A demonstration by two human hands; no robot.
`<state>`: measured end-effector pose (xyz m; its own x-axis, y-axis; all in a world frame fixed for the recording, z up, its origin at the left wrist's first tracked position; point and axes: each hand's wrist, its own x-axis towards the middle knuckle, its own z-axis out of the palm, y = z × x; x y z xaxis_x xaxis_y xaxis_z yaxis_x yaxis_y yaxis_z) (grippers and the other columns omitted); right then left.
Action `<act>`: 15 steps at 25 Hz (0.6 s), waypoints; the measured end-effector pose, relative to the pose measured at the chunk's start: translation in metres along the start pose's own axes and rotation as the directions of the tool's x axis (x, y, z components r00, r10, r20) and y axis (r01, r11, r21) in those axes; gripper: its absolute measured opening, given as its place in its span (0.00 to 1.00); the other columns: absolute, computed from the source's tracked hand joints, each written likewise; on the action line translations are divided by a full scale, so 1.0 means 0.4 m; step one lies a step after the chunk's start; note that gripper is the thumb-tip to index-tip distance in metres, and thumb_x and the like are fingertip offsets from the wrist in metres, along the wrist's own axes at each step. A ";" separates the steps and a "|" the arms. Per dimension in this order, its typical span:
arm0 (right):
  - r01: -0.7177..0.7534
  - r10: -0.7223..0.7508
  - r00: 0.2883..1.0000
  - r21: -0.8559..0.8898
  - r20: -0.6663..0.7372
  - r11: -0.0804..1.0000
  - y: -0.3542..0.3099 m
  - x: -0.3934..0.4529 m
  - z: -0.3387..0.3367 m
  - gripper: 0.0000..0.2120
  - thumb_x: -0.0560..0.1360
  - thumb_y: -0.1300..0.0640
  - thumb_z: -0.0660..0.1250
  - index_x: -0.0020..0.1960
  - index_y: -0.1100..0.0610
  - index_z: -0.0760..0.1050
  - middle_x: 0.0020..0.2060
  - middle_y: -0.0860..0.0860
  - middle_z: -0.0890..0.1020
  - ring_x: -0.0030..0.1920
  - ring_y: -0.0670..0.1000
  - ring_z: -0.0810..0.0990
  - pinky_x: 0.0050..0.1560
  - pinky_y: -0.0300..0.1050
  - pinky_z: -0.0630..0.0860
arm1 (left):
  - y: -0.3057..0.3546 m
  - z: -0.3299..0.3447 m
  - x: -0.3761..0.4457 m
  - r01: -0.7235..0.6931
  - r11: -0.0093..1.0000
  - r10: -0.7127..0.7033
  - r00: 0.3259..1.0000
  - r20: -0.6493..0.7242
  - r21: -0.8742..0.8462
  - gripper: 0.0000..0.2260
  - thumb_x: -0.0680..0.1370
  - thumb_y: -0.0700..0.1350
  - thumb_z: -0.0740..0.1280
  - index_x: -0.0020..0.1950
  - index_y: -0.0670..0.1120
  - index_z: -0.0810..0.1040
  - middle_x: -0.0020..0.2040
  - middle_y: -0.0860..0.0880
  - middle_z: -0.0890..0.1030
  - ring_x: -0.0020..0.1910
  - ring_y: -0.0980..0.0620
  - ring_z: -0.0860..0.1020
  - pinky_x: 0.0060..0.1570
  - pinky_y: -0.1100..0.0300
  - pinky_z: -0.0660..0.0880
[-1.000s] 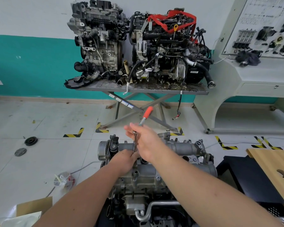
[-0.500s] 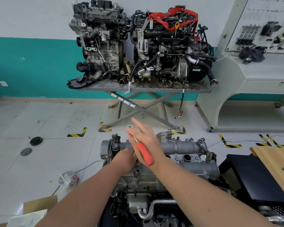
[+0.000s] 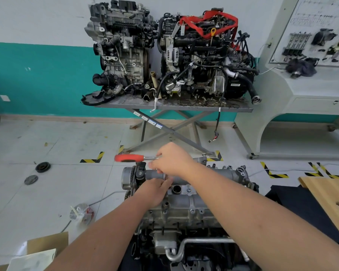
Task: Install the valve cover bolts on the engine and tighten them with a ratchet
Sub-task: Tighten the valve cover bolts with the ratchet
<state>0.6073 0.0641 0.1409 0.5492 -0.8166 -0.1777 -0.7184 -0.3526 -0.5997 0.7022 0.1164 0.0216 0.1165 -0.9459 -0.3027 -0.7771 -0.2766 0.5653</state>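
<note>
Head camera: the engine [image 3: 184,204] stands low in the foreground, open tiled floor [image 3: 47,192] to its left and a wooden board [image 3: 329,196] at its right. The ratchet [image 3: 135,158], angled toward the person half a second ago, now lies level, red handle pointing left. The right hand [image 3: 172,161] pinches its metal end; the left hand [image 3: 155,192] rests curled on the valve cover [image 3: 184,200], its hold unclear.

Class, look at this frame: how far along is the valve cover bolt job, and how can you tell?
Done: the valve cover sits on the engine, with bolt heads showing along its near edge; their tightness cannot be judged. In hand: the right hand holds the red-handled ratchet, handle pointing left, while the left hand rests at the cover's left end. Left: whichever bolts remain; the count is unclear.
</note>
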 end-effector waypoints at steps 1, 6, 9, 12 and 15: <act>-0.095 0.085 0.995 0.229 0.051 0.969 0.003 -0.004 -0.004 0.10 0.74 0.51 0.72 0.46 0.59 0.81 0.34 0.53 0.85 0.32 0.47 0.80 0.41 0.51 0.77 | 0.000 -0.002 -0.003 0.011 1.000 -0.011 1.000 -0.003 -0.026 0.27 0.82 0.64 0.49 0.35 0.47 0.73 0.34 0.45 0.75 0.37 0.49 0.74 0.36 0.55 0.66; -0.315 0.244 0.939 0.893 0.243 0.322 0.029 -0.014 0.014 0.03 0.76 0.57 0.66 0.44 0.55 0.72 0.37 0.51 0.85 0.37 0.49 0.85 0.51 0.51 0.70 | 0.003 -0.012 -0.008 0.005 0.999 -0.005 1.000 -0.001 -0.049 0.24 0.82 0.64 0.50 0.33 0.51 0.67 0.31 0.51 0.72 0.33 0.52 0.71 0.36 0.55 0.65; -0.152 0.132 0.982 0.979 0.134 0.137 0.056 -0.032 0.049 0.05 0.78 0.62 0.66 0.46 0.53 0.74 0.44 0.52 0.86 0.45 0.49 0.84 0.51 0.44 0.71 | 0.003 -0.017 -0.002 -0.003 0.998 0.004 1.000 0.011 -0.069 0.24 0.83 0.61 0.50 0.35 0.47 0.69 0.33 0.49 0.73 0.33 0.51 0.71 0.35 0.55 0.65; -0.003 0.085 0.996 0.984 -0.013 0.181 0.085 -0.052 0.083 0.09 0.80 0.61 0.66 0.55 0.49 0.80 0.51 0.53 0.86 0.52 0.48 0.83 0.52 0.38 0.76 | 0.006 -0.021 -0.003 0.000 0.996 0.000 1.000 0.003 -0.094 0.25 0.84 0.59 0.50 0.35 0.45 0.69 0.32 0.48 0.73 0.32 0.50 0.71 0.35 0.55 0.66; 0.181 -0.056 0.980 0.724 -0.193 0.666 0.098 -0.083 0.100 0.15 0.82 0.46 0.61 0.65 0.30 0.71 0.57 0.40 0.82 0.55 0.33 0.78 0.58 0.30 0.72 | 0.008 -0.025 -0.004 0.006 0.993 -0.007 1.000 -0.006 -0.117 0.22 0.85 0.54 0.52 0.37 0.43 0.71 0.34 0.46 0.75 0.35 0.48 0.73 0.37 0.53 0.69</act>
<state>0.5779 0.0954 0.0920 0.4957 -0.8684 0.0105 -0.0699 -0.0520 -0.9962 0.7058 0.1155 0.0316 0.1254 -0.9451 -0.3019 -0.6988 -0.3001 0.6493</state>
